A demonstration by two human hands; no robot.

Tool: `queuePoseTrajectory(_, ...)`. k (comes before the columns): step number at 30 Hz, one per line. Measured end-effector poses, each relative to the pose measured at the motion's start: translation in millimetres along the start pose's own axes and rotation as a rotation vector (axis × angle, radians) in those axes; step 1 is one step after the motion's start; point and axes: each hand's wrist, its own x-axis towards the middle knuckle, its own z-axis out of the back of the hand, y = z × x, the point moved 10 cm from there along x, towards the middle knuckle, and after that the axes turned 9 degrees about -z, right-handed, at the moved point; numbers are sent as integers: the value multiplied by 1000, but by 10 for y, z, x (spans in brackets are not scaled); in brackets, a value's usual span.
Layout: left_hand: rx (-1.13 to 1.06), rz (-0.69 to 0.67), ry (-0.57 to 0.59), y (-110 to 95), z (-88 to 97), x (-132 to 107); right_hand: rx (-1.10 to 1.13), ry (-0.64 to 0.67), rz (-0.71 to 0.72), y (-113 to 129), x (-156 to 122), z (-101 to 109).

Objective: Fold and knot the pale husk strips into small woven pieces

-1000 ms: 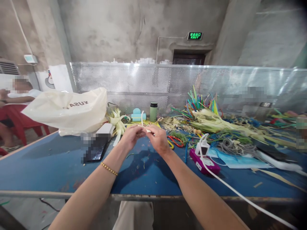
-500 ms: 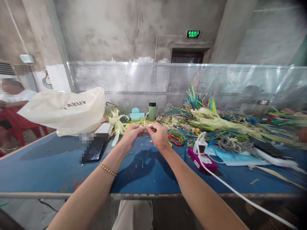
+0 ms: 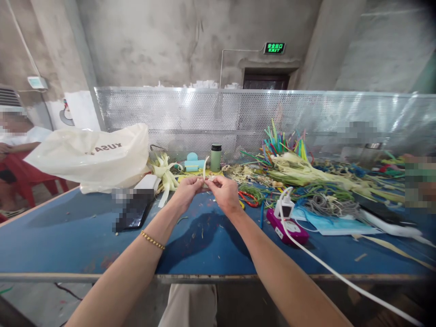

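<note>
My left hand and my right hand meet above the middle of the blue table, fingertips pinched close together. Between them they grip a narrow pale strip that looks like corn husk; its free end stands up from the fingers. Most of the strip is hidden by the fingertips. Just behind the hands is a green bottle with a black lid. To the left lies a bunch of pale husk leaves.
Left of the hands are a white plastic bag and a dark phone. On the right lie a purple power strip with a white cable, blue masks, coiled cords and heaped husks. A perforated metal screen runs behind.
The free end of the strip stands slightly more upright. Both hands stay in nearly the same place, still pinching it.
</note>
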Motion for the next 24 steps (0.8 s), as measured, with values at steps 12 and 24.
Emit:
queuePoseTrajectory(12, 150, -40, -23, 13, 73, 30, -93, 23, -35, -41, 25, -15)
queuePoseTrajectory(24, 236, -40, -54, -31, 135, 26, -81, 27, -69, -74, 58, -3)
